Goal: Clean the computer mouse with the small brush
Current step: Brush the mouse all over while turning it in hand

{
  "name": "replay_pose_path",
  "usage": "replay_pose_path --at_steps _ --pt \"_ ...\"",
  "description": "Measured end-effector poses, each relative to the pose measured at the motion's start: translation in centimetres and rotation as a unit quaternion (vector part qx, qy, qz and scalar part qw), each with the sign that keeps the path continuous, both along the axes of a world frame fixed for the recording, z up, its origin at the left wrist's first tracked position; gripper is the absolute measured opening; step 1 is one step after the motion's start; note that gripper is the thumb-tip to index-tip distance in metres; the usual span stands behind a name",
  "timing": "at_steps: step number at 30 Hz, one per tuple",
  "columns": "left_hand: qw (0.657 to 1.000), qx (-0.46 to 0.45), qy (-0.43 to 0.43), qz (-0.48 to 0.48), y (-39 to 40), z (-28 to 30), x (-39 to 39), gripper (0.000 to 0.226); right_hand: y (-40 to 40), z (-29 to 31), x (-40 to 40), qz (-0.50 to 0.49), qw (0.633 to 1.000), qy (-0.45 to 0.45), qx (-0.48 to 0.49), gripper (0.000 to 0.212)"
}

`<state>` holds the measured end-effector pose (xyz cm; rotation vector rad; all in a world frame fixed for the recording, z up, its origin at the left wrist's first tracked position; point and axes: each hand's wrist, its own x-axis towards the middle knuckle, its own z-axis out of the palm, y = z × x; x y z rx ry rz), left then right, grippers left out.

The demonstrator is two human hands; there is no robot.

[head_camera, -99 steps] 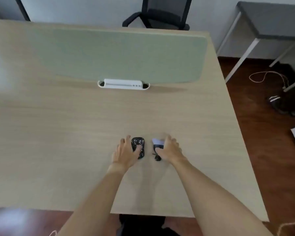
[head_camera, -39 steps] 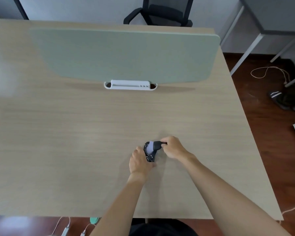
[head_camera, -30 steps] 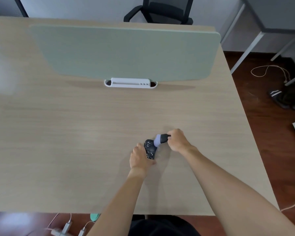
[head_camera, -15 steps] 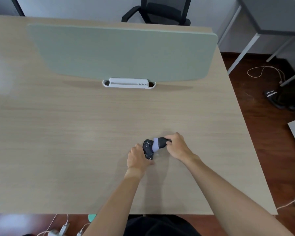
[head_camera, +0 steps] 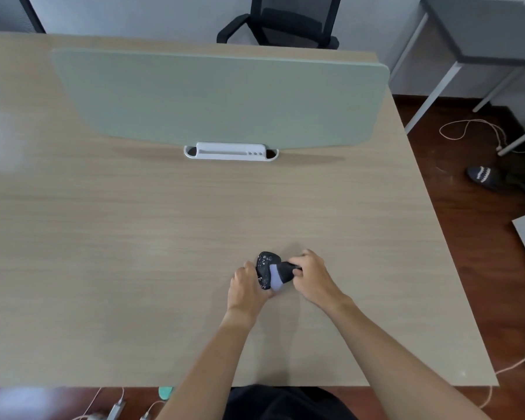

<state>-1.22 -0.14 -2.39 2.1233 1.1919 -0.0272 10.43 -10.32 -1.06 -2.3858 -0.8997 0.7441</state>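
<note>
On the near part of the wooden desk [head_camera: 134, 237], the left hand [head_camera: 245, 286] holds the black, white-speckled mouse [head_camera: 264, 268], its curled fingers wrapped round the mouse's left side and near end so that only the far half of the mouse shows above them. The right hand [head_camera: 311, 275] grips the dark handle of the small brush [head_camera: 281, 272] with fingers curled over it. The brush lies across the mouse's right side, its pale bristles touching the mouse's surface near the left hand's thumb. A green divider panel [head_camera: 219, 95] stands across the desk farther back, in a white clamp base [head_camera: 229, 151].
</note>
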Motion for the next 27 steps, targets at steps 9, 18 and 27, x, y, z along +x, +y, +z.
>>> replay_pose_path --at_steps 9,18,27 --pt "0.999 -0.001 -0.021 -0.044 0.3 -1.2 -0.7 0.065 0.4 0.5 -0.7 -0.025 1.000 -0.006 0.000 0.023" --pt "0.998 -0.045 -0.051 -0.006 -0.2 -0.6 -1.1 0.088 2.9 1.8 -1.7 -0.007 0.993 -0.089 -0.079 0.015" --pt "0.999 -0.047 -0.004 -0.026 0.1 -0.2 -0.7 0.090 4.0 2.3 -1.5 0.080 0.989 -0.007 -0.121 0.026"
